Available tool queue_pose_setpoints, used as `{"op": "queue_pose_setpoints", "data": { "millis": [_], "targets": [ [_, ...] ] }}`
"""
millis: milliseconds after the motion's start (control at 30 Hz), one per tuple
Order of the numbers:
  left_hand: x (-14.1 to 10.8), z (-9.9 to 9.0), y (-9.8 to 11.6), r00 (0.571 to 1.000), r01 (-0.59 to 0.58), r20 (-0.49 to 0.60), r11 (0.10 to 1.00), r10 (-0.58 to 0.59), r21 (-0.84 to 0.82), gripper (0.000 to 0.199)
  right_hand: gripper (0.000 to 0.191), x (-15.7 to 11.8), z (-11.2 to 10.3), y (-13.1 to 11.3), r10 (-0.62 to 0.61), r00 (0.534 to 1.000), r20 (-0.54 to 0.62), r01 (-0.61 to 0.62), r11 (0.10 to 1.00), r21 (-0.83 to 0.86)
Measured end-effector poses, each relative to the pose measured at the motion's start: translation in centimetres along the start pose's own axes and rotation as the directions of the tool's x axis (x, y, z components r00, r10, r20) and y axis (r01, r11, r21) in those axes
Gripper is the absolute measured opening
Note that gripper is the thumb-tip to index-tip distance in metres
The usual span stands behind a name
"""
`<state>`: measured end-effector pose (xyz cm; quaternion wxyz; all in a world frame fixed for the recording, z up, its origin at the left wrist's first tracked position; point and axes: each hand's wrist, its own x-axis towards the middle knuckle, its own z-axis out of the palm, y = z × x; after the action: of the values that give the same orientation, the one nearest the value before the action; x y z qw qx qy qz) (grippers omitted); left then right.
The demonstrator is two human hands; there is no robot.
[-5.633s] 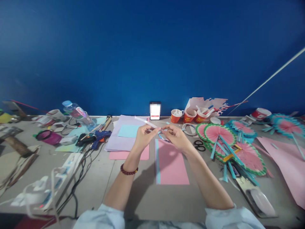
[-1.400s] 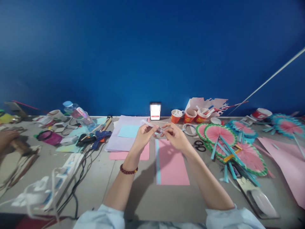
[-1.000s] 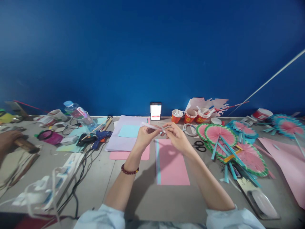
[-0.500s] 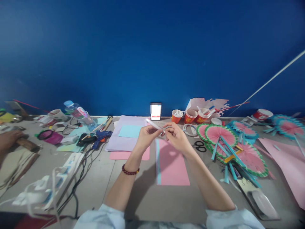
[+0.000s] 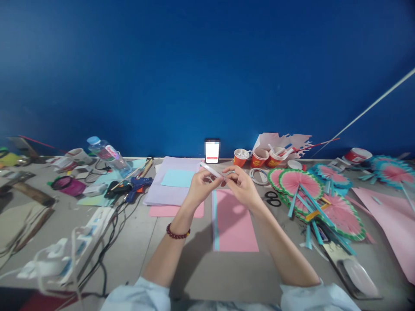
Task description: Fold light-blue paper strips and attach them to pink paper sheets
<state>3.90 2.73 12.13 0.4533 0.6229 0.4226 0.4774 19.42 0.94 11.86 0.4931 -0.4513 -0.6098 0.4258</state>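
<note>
Above the pink sheet, my left hand point(image 5: 201, 186) is closed round a slim white stick-like object point(image 5: 212, 170), its far end pointing up and left toward the phone. I cannot make out its exact kind. My right hand point(image 5: 240, 185) meets it at the near end, thumb and forefinger pinched close to the left thumb; whatever those fingertips hold is hidden. Beneath the hands lies a pink paper sheet point(image 5: 238, 226) with a light-blue strip point(image 5: 216, 224) along its left edge. Black-handled scissors point(image 5: 272, 199) rest beside my right wrist.
Purple paper point(image 5: 162, 194) lies left of my hands, near a blue glue gun point(image 5: 138, 188) and a power strip point(image 5: 82, 244). Red paper cups point(image 5: 259, 159) stand along the blue wall, behind watermelon-patterned paper fans point(image 5: 300, 185). A phone point(image 5: 212, 152) leans there too. A mouse point(image 5: 358, 274) sits front right.
The white object has shifted slightly right and down with my left hand. My right fingertips have drawn in at its near end. Another person's hand at the far left has gone from the wooden handle.
</note>
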Motion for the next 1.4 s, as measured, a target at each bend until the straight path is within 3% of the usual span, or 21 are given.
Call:
{"op": "queue_pose_setpoints", "data": {
  "millis": [200,400,600,900,1167,1400],
  "targets": [
    [0.0,0.5,-0.5,0.999,-0.026,-0.022,0.990,0.023,-0.137,0.015,0.019,-0.1,0.1,-0.5,0.019,1.000,-0.024,-0.018,0.999,0.044],
    [0.2,1.2,-0.6,0.999,0.033,-0.021,0.934,-0.044,-0.355,0.017,0.022,-0.1,0.0,-0.7,0.014,0.998,-0.065,-0.009,0.997,0.079],
    [0.0,1.7,-0.1,0.999,-0.001,-0.050,0.926,-0.020,-0.378,0.020,0.025,0.0,0.0,-1.0,0.016,0.997,-0.071,-0.003,0.985,0.174],
    [0.2,1.5,-0.6,0.999,-0.033,0.008,0.912,0.040,-0.408,0.015,0.030,0.2,-0.1,-1.2,0.082,0.995,-0.057,-0.064,0.960,0.272],
    [0.2,1.4,-0.5,1.000,0.009,0.027,0.917,0.002,-0.398,0.020,0.030,0.2,-0.1,-1.2,0.127,0.992,-0.027,-0.113,0.948,0.298],
    [-0.3,1.2,0.0,0.993,0.080,0.115,0.858,-0.024,-0.507,0.022,0.025,1.3,-1.2,0.0,0.135,0.978,-0.156,-0.081,0.946,0.313]
  ]
}}
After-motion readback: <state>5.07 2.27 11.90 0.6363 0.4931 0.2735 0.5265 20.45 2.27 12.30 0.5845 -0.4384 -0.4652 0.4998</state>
